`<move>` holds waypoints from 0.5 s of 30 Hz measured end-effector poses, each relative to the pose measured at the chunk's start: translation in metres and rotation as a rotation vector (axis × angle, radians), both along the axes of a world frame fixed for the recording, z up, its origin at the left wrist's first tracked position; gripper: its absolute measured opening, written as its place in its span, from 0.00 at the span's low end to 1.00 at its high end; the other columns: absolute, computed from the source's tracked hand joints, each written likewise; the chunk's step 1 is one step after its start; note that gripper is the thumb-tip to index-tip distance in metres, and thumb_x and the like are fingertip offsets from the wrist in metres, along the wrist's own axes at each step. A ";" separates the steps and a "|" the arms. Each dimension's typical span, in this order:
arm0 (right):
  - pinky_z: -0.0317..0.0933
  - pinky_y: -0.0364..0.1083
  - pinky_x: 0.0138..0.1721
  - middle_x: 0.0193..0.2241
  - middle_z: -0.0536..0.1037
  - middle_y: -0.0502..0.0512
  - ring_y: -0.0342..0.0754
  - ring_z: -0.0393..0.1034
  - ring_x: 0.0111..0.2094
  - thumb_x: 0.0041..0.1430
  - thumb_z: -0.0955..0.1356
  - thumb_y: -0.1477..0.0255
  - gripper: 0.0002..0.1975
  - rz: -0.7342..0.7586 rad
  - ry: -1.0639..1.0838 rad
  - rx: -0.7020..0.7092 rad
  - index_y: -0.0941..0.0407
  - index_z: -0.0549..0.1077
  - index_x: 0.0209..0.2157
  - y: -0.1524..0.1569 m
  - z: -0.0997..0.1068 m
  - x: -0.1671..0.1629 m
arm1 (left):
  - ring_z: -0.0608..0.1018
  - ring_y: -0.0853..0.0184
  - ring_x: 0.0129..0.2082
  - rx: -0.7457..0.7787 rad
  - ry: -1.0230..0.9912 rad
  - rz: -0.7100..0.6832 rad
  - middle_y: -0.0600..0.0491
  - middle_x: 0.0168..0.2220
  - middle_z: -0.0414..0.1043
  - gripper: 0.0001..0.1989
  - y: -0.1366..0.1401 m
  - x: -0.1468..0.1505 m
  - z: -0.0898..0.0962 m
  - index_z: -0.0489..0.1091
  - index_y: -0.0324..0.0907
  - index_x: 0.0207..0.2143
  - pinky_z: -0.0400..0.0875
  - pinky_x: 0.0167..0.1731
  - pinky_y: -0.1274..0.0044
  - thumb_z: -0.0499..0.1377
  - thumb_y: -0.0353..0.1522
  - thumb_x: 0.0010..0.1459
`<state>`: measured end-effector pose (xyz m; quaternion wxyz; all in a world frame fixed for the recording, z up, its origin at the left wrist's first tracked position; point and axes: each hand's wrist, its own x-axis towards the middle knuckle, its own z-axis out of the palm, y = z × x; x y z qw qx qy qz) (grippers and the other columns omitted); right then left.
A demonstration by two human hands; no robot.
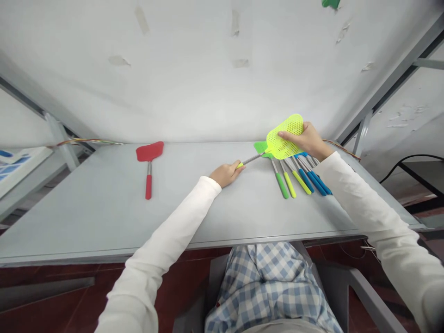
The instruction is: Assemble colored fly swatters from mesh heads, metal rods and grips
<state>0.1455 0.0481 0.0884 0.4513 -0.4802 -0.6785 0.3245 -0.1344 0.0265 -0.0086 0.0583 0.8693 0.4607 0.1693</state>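
Observation:
A yellow fly swatter is held up above the table between both hands. My left hand is closed round its yellow handle, with the metal shaft sticking out toward the right. My right hand grips the perforated head by its right side, thumb on the near face. Under and beside it lies a row of swatters: a green swatter, several with yellow handles and several with blue handles. Their heads are partly hidden by the held swatter and my right hand. Well to the left lies a red swatter.
The grey table stands against a white wall with bits of tape on it. Metal frame posts rise at both sides. Thin cables run along the back edge. A chair armrest is at lower right.

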 end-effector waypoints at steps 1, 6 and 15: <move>0.71 0.49 0.34 0.31 0.80 0.59 0.50 0.74 0.32 0.45 0.75 0.57 0.21 0.008 -0.016 0.001 0.60 0.75 0.33 -0.004 0.005 -0.003 | 0.74 0.64 0.22 -0.004 -0.024 -0.007 0.54 0.21 0.68 0.15 0.000 0.001 -0.001 0.64 0.44 0.38 0.58 0.25 0.76 0.43 0.42 0.67; 0.72 0.50 0.33 0.29 0.79 0.55 0.50 0.74 0.31 0.44 0.75 0.55 0.22 -0.003 -0.053 0.045 0.59 0.75 0.32 -0.017 0.018 -0.016 | 0.69 0.67 0.19 -0.006 -0.143 -0.028 0.58 0.18 0.61 0.15 -0.001 0.002 -0.003 0.61 0.45 0.33 0.57 0.25 0.77 0.43 0.42 0.66; 0.61 0.40 0.24 0.34 0.71 0.53 0.40 0.63 0.27 0.63 0.54 0.49 0.22 -0.480 0.223 0.341 0.53 0.60 0.39 0.004 0.003 0.003 | 0.61 0.74 0.17 -0.200 -0.655 0.064 0.61 0.17 0.52 0.20 -0.005 0.006 0.010 0.61 0.43 0.27 0.59 0.23 0.80 0.44 0.47 0.64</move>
